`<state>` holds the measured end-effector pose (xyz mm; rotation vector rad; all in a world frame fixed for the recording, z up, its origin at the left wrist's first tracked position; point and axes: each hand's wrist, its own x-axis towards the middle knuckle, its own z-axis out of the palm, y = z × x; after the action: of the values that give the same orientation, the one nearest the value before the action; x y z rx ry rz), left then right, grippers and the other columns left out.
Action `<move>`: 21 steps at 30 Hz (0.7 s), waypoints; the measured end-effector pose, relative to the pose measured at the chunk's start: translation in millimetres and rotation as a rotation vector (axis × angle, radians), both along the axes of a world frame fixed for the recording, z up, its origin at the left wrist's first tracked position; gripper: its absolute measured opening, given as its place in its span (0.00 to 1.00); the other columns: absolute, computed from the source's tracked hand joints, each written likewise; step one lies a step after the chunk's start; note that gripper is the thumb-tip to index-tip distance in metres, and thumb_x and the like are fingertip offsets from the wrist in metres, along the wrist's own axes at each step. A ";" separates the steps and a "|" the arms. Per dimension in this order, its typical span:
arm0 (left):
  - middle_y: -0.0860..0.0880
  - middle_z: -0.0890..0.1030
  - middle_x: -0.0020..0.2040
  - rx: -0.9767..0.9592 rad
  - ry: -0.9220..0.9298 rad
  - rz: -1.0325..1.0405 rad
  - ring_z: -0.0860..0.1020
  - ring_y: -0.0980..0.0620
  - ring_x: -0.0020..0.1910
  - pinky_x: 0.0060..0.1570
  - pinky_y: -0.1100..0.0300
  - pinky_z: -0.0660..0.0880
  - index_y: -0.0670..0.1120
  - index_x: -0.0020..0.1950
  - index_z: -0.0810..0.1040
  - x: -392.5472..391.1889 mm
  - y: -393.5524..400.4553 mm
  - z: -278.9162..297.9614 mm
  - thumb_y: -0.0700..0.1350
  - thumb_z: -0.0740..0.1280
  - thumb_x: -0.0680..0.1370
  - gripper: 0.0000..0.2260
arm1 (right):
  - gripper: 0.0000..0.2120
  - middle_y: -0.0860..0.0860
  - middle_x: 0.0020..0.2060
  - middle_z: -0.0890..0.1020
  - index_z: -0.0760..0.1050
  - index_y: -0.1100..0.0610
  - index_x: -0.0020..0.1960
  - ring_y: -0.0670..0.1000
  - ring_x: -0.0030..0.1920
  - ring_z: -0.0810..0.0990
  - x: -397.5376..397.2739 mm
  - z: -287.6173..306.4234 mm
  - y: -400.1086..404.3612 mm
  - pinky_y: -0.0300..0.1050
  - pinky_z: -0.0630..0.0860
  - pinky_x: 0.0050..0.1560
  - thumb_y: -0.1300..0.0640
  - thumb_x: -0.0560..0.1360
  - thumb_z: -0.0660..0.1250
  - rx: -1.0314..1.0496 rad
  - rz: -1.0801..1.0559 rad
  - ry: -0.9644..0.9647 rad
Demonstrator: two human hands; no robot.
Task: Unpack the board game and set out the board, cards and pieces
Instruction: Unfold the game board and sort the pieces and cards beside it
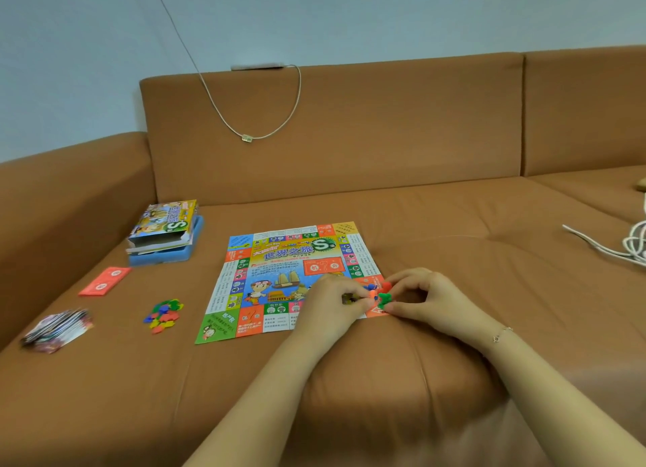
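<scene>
**A:** What is laid out, and where?

**B:** A brown sofa seat (349, 379) serves as the surface. A colourful paper game board (279, 274) lies flat and unfolded near the middle of it. Well to the left of the board sits the opened game box (164, 232), its printed lid resting tilted on a blue tray. In front of the box lies a flat stack of red cards (105, 281). Nearer the viewer, at the far left, is a blurred, fanned pile of paper money or cards (57, 328); the view is too soft to tell which. Between that pile and the board is a small heap of multicoloured plastic pieces (163, 313).

**A:** And the hands?

**B:** Both meet over the board's near right corner. The left hand (335, 299) has its fingers curled, its fingertips against small pawns (379, 292) in blue, red and green. The right hand (423, 299) is also curled, thumb and fingers closed around the green pawn (384, 299). A thin bracelet (501, 334) circles the right wrist.

**A:** Anything else?

**B:** A pale cable (258, 131) hangs down the sofa back, and white cords (615, 246) lie coiled on the seat at the far right.
</scene>
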<state>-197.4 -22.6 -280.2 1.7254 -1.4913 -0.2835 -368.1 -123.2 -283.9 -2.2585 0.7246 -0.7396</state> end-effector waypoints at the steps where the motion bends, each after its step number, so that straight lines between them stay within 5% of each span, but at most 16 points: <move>1: 0.57 0.82 0.47 0.003 -0.007 -0.003 0.74 0.58 0.52 0.53 0.60 0.71 0.49 0.46 0.85 -0.3 0.8 -0.6 0.47 0.72 0.73 0.05 | 0.05 0.39 0.51 0.81 0.82 0.48 0.40 0.39 0.57 0.74 -0.4 -0.3 0.0 0.39 0.68 0.62 0.55 0.66 0.77 -0.004 -0.003 -0.005; 13: 0.57 0.82 0.52 0.052 0.005 -0.027 0.74 0.59 0.57 0.58 0.58 0.71 0.51 0.48 0.85 2.0 3.4 -2.0 0.50 0.72 0.73 0.06 | 0.07 0.40 0.50 0.81 0.81 0.45 0.39 0.40 0.56 0.74 -4.0 0.5 5.0 0.38 0.67 0.60 0.54 0.67 0.77 -0.007 -0.041 -0.029; 21: 0.59 0.82 0.46 -0.024 0.031 0.016 0.77 0.63 0.49 0.46 0.75 0.68 0.50 0.45 0.85 -1.3 8.9 -1.3 0.46 0.74 0.71 0.04 | 0.04 0.47 0.45 0.84 0.83 0.55 0.41 0.46 0.50 0.81 -9.4 1.2 11.9 0.42 0.76 0.55 0.60 0.67 0.76 0.135 -0.057 -0.199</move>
<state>-198.7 -13.7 -281.5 1.7051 -1.4522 -0.2817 -377.5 -111.3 -282.7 -2.0170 0.7228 -0.9010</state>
